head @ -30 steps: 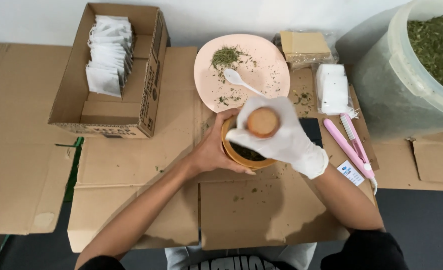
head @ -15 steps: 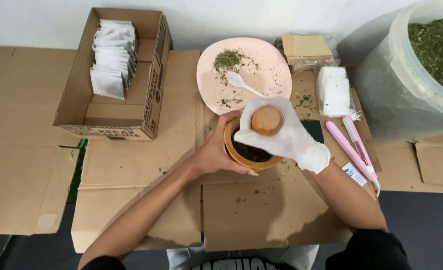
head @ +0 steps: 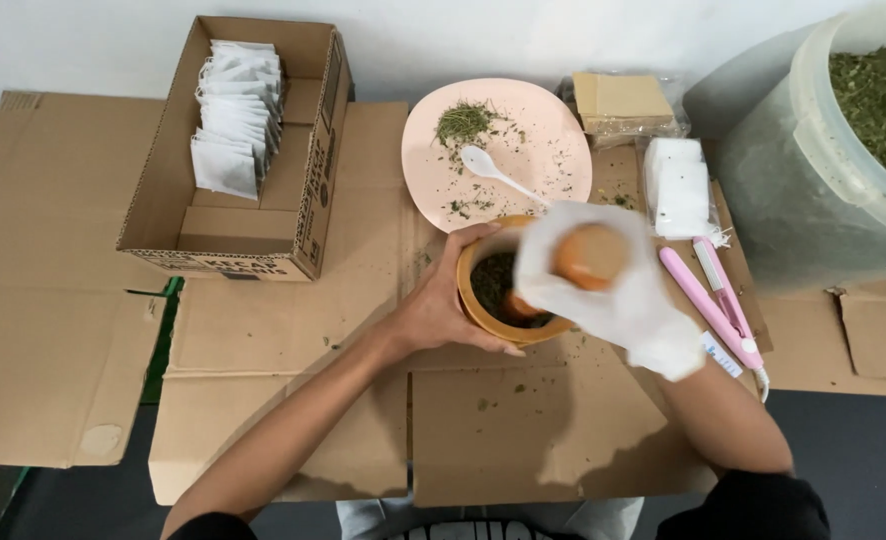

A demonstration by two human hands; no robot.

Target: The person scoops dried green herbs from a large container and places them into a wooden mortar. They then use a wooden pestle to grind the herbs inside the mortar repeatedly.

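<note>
While the bare left hand (head: pixel 441 312) cups the wooden mortar (head: pixel 508 295) at centre, the white-gloved right hand (head: pixel 603 285) clenches a wooden pestle (head: pixel 588 257) inside it; dried herbs half-ground. More herbs lie on the pink plate (head: pixel 523 150) with a white spoon (head: pixel 498 172) and in the big tub (head: pixel 843 150) far right. Brown carton (head: pixel 238 235) far left holds white sachets (head: pixel 235 115), printed side facing near; tan packet (head: pixel 623 100) beyond the plate.

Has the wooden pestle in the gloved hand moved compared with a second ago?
Yes. The pestle in the right hand has tipped rightward, away from the pink plate, inside the bowl.
</note>
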